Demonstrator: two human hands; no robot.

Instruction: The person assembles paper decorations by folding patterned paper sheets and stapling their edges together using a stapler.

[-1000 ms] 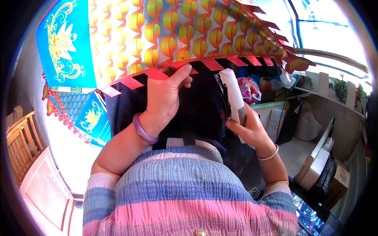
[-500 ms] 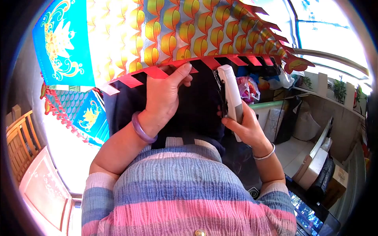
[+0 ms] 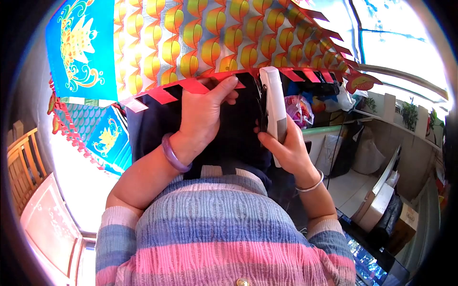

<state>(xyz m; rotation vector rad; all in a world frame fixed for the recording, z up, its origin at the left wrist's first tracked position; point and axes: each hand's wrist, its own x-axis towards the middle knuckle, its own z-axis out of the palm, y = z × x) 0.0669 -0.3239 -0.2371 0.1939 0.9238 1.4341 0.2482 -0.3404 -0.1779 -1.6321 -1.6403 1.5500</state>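
Note:
A shiny foil decoration (image 3: 191, 38) with orange and yellow scales spreads across the top of the view. A blue panel with a golden flower (image 3: 76, 52) forms its left end. Along its lower edge runs a red fringe (image 3: 162, 95) cut into tabs. My left hand (image 3: 205, 107) pinches this fringe near the middle, thumb on top. In my right hand (image 3: 288, 148) is a white and grey stapler (image 3: 273, 95), held upright with its top end at the fringe. Whether the fringe lies between its jaws is hidden.
A second blue scaled decoration (image 3: 107, 136) hangs at the left, near a wooden chair (image 3: 26, 167) and a pink panel (image 3: 50, 224). To the right are a plastic bag (image 3: 299, 110), potted plants (image 3: 409, 113), a cardboard box (image 3: 405, 221) and a lit screen (image 3: 365, 260).
My right hand has moved the stapler up and slightly left, to the fringe. My left hand keeps its pinch, and the decoration has shifted a little to the right in view.

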